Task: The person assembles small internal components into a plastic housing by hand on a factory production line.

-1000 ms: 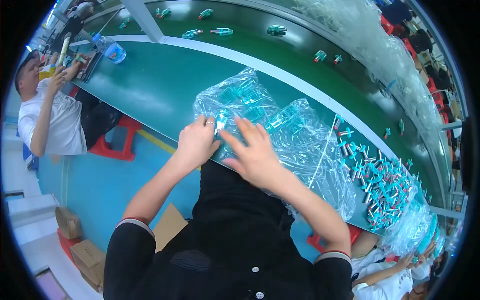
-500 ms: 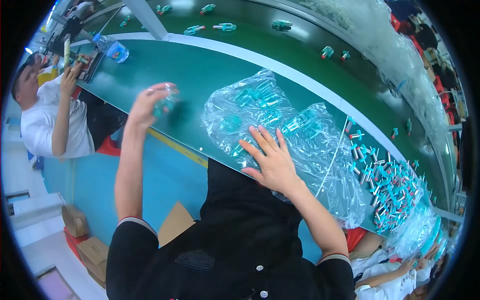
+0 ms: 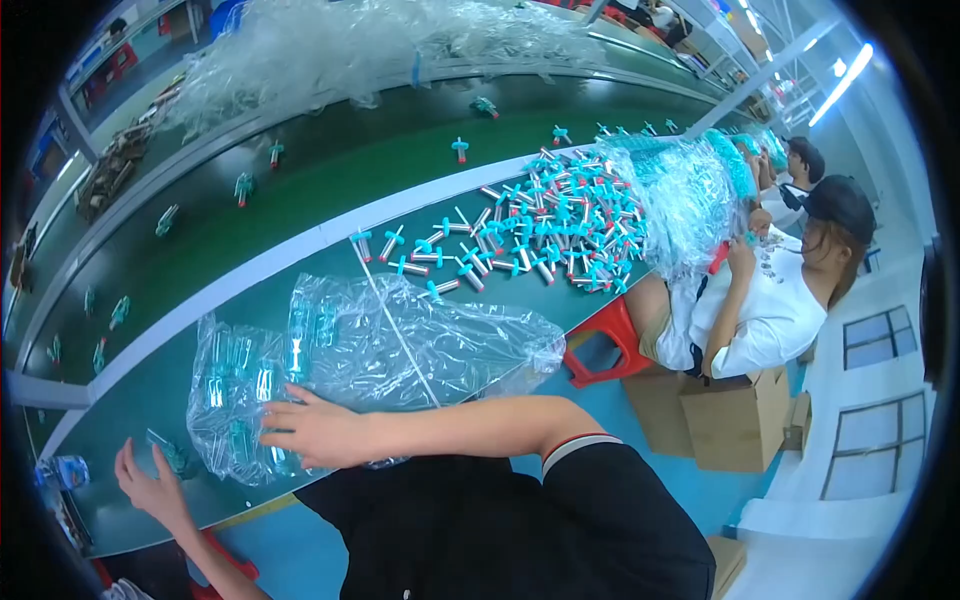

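My left hand (image 3: 150, 492) is over the green table at the lower left, its fingers apart. A clear teal plastic piece (image 3: 170, 454) is right beside its fingertips; whether they touch cannot be made out. My right hand (image 3: 318, 430) lies with fingers spread on a clear plastic bag (image 3: 400, 340). Inside the bag's left part, several clear teal plastic pieces (image 3: 264, 382) show through the film. The open fingers press on the film near these pieces.
A heap of small metal-and-teal parts with red ends (image 3: 570, 215) covers the table beyond the bag. More parts lie on the green conveyor (image 3: 330, 150). At the right, a co-worker (image 3: 780, 310) sits near a red stool (image 3: 610, 340) and cardboard boxes (image 3: 735, 420). A bottle (image 3: 65, 471) stands far left.
The view has swung to the right, bringing the parts heap and co-worker into the middle. My left hand's fingers have spread beside the teal piece. My right hand remains on the bag.
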Available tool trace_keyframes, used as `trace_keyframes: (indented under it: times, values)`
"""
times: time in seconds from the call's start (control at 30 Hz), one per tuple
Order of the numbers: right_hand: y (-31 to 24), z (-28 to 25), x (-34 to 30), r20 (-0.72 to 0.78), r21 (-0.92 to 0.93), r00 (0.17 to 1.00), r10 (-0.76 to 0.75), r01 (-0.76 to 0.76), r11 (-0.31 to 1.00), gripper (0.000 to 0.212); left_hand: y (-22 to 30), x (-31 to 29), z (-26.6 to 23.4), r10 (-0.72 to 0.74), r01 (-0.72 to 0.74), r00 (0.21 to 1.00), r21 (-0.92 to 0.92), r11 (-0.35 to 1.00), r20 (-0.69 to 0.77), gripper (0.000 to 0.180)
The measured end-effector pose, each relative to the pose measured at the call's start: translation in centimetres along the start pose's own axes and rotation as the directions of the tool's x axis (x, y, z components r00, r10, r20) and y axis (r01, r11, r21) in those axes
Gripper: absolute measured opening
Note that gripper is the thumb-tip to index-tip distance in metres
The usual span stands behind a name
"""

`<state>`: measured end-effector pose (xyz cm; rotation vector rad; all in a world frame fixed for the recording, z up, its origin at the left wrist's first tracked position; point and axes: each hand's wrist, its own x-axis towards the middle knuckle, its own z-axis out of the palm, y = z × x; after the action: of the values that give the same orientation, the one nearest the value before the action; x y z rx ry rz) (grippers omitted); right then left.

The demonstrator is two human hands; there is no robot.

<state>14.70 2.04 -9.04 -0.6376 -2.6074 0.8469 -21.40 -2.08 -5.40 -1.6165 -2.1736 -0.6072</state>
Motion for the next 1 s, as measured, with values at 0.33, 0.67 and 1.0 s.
trace_keyframes:
  times: [0.33, 0.67, 1.0]
  values:
    - [-2.3, 2.2, 1.0, -0.11, -0.049, 0.994, 0.028, -0.033, 0.998, 0.063, 11.8, -4.7, 1.0, 0.248, -0.222, 0.867, -0.111, 0.969, 0.433, 0.031]
    - [0.3, 0.2, -2.1, -0.195, -0.026, 0.975, -0.103, 0.1, 0.995, 0.056, 11.6, -5.5, 3.4, -0.493, 0.599, 0.75, -0.77, 0.222, 0.441, 0.033]
    - [1.1, -0.1, -2.6, -0.173, 0.112, 0.985, -0.027, 0.047, 0.993, 0.062, 15.2, -6.7, -5.0, -0.146, 0.202, 0.978, -0.515, 0.833, 0.146, 0.038]
